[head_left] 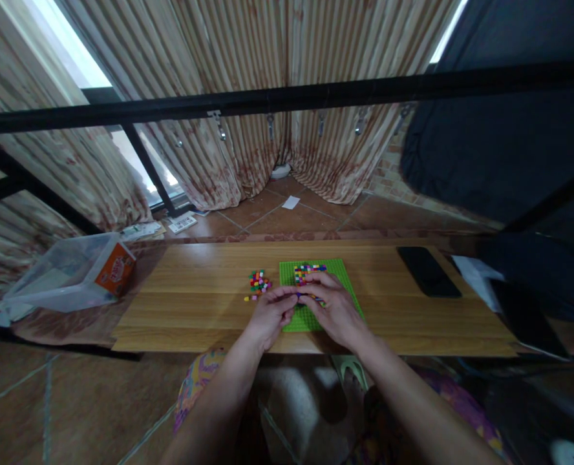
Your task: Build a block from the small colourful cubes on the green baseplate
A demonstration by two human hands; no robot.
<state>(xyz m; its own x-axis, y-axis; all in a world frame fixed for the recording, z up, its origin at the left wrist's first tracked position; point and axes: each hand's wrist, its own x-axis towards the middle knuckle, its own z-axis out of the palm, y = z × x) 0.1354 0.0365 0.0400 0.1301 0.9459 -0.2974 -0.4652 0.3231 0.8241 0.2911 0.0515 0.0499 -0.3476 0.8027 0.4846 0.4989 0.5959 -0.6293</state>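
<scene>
A green studded baseplate (342, 276) lies on the wooden board, with rows of small coloured toy bricks (302, 272) set on its upper left part. Over the plate's left side, the fingertips of both hands meet around a tiny purple brick (298, 296). My left hand (269, 315) pinches it from the left, fingers curled together. From the right, my right hand (334, 306) closes thumb and fingers at the same spot and hides part of the plate. More coloured bricks show just beneath the right fingers. A loose heap of mixed bricks (258, 281) lies left of the plate.
A black phone (428, 271) lies on the right of the wooden board (185, 284). At the left stands a clear plastic box (68, 271) with an orange label. A black metal rail (287, 99) with hanging clips crosses beyond the board, in front of striped curtains (248, 58).
</scene>
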